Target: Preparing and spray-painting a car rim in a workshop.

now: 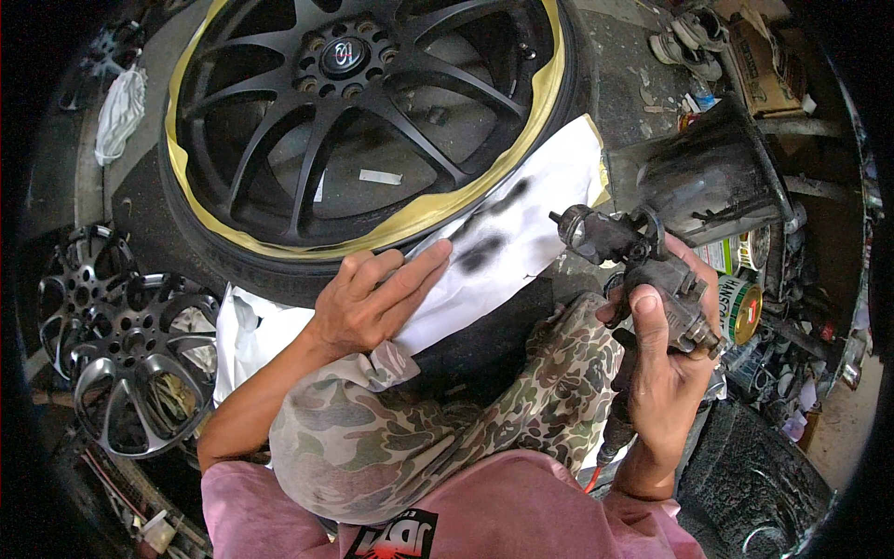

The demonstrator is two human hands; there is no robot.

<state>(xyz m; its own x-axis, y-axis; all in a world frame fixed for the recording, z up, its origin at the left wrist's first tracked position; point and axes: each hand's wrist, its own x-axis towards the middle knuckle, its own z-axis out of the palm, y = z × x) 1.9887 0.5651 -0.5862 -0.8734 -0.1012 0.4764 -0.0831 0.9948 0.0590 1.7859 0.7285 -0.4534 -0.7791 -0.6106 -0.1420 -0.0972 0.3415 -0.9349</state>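
Note:
A black multi-spoke wheel (321, 121) in its tyre lies in front of me. Yellow masking tape (438, 197) runs round the rim. Along the tyre's near right side is a sheet of white paper (503, 289) with dark sprayed smudges. My left hand (377, 298) grips its edge beside the tyre, index finger stretched along it; the thumb is hidden. To the right, my right hand (666, 345) is wrapped round a dark, paint-stained spray gun (643, 256). The gun's nozzle points left over the paper's right part. A red hose (593, 480) shows below that hand.
Two more wheels (140, 345) lean at the left, near a white cloth (121, 114). A dark, paint-stained bucket (703, 172) lies at the right. Cans (742, 312) stand close to my right hand. Shoes (689, 42) and a cardboard box (759, 70) are at the far right.

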